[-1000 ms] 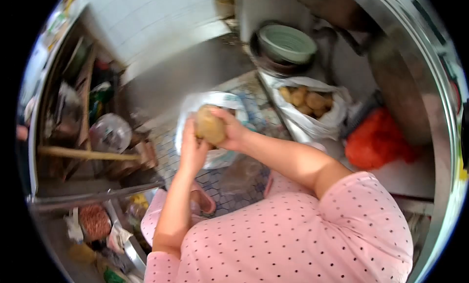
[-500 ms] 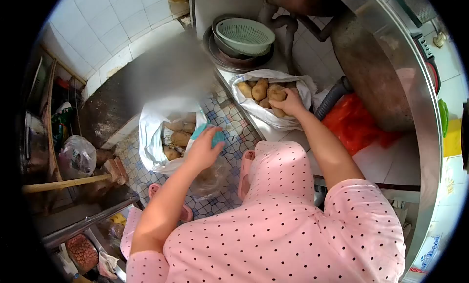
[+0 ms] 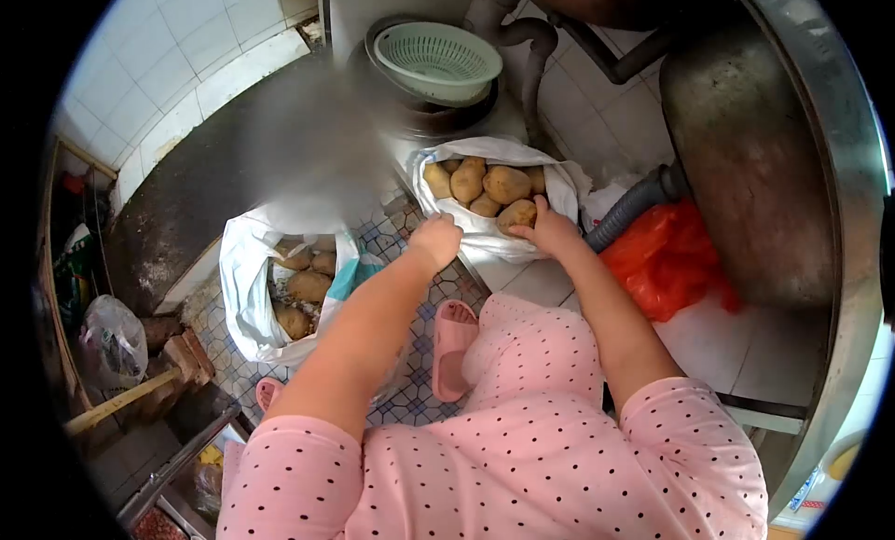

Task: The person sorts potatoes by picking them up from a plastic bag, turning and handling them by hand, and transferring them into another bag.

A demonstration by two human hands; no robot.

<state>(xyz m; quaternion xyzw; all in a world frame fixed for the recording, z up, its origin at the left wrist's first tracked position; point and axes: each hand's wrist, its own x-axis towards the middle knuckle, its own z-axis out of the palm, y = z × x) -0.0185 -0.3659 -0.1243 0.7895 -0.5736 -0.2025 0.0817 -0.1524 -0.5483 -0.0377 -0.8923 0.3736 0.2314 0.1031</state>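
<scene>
A white bag of potatoes (image 3: 438, 155) stands open under the sink. My right hand (image 3: 554, 230) is closed on a potato (image 3: 516, 216) at the bag's near side, thumb on top. More potatoes (image 3: 506, 184) lie behind it. At the bag's left front rim, my left hand (image 3: 436, 241) has its fingers curled in, apparently gripping the plastic; the fingertips are hidden. On the tiled floor to the left, a second white bag (image 3: 244, 293) gapes open, with several potatoes (image 3: 309, 285) inside.
A pale green colander (image 3: 438, 62) rests on stacked basins at the back. Grey drain hose (image 3: 626, 218) and a red plastic bag (image 3: 667, 265) are right of the potatoes. A wooden handle (image 3: 126, 402) juts in from the left. A blurred patch hides part of the back left.
My left hand has moved from beside the floor bag to the rim of the other bag and closed. My right hand has shifted to the bag's near edge with a potato.
</scene>
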